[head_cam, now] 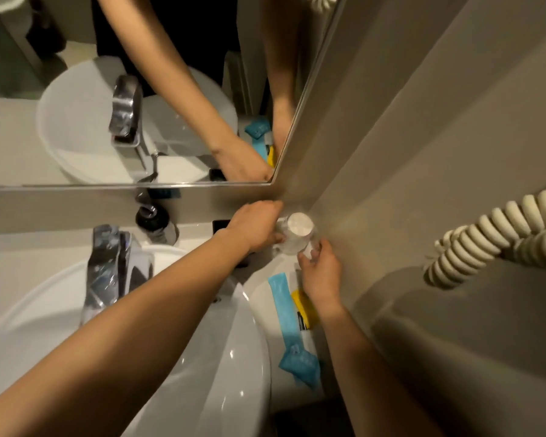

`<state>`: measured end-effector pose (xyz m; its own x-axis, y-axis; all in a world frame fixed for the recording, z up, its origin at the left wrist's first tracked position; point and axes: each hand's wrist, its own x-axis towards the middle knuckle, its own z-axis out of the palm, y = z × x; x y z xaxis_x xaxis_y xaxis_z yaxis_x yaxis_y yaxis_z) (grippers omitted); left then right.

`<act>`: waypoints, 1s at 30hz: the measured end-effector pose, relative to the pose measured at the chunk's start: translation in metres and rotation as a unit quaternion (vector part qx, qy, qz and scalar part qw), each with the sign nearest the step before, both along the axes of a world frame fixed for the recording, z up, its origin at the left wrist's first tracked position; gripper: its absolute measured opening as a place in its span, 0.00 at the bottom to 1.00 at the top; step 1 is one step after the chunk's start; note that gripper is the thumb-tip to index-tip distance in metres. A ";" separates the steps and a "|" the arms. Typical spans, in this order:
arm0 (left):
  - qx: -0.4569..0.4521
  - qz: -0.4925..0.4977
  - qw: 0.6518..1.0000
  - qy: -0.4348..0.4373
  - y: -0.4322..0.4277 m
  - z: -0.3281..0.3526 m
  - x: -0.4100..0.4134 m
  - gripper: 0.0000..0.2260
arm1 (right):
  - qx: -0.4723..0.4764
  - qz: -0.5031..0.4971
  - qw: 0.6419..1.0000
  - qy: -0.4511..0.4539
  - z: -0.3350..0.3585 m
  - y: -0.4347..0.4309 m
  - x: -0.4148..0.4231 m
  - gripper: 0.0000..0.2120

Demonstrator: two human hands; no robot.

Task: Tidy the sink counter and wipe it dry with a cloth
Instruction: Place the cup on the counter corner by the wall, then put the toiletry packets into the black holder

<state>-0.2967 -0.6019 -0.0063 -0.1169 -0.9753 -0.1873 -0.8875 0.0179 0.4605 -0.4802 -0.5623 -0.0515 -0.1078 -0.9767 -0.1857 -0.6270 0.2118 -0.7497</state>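
Observation:
Two clear drinking glasses with white paper caps stand in the back right corner of the white counter point(265, 288). My left hand point(257, 227) grips the rear glass point(281, 223), mostly hidden behind its fingers. My right hand point(320, 272) holds the nearer capped glass point(298, 236) from the front right. A light blue tube-shaped packet point(286, 313) lies along the counter's right strip beside a yellow packet point(301, 305), partly under my right wrist. No cloth is visible.
A chrome tap point(108, 269) stands over the white basin point(221, 357) at the left. A dark bottle point(155, 223) and a black object point(221, 225) sit against the back wall below the mirror point(76, 137). A coiled cream cord point(486, 234) hangs on the right wall.

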 end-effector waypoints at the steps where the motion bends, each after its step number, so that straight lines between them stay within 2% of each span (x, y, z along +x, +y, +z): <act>1: -0.012 0.014 1.000 0.011 0.012 0.004 0.003 0.26 | 0.010 -0.005 1.000 -0.009 0.002 0.010 -0.002 0.23; 3: -0.035 0.055 0.997 0.039 0.040 0.010 0.009 0.29 | 0.028 -0.014 0.999 -0.023 0.005 0.031 -0.003 0.23; 8: -0.072 0.184 0.976 0.092 0.124 0.015 0.021 0.24 | 0.083 -0.002 0.996 -0.012 0.009 0.076 -0.006 0.18; 12: -0.077 0.268 0.955 0.098 0.187 0.010 0.030 0.23 | 0.095 0.048 0.993 0.055 0.011 0.097 -0.004 0.11; 15: -0.062 0.285 0.951 0.101 0.215 -0.002 0.041 0.23 | 0.089 0.083 0.984 0.127 0.005 0.105 -0.006 0.05; 18: -0.029 0.285 0.952 0.103 0.220 -0.017 0.050 0.26 | 0.094 0.103 0.972 0.187 0.000 0.106 -0.008 0.09; 24: 0.031 0.266 0.960 0.084 0.206 -0.036 0.048 0.35 | 0.140 0.122 0.954 0.237 -0.010 0.108 -0.005 0.15; 30: 0.064 0.275 0.959 0.033 0.193 -0.051 0.043 0.36 | 0.144 0.133 0.945 0.262 -0.022 0.106 -0.002 0.18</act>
